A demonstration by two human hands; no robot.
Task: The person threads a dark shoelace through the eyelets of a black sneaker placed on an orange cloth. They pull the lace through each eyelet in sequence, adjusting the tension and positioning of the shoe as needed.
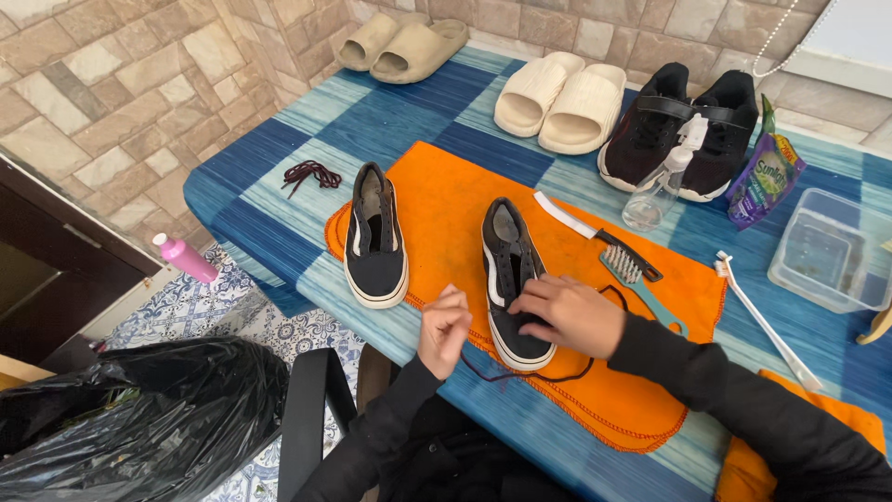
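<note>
Black sneaker [514,279] lies on the orange cloth [446,200], beside its mate [374,237]. Right hand [567,314] presses flat on it; left hand [444,327] pinches the dark lace [520,376]. Advise steady downward pressure and a straight, even pull.

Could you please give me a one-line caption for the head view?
Both hands, left and right, work a dark lace on a black sneaker.
</note>
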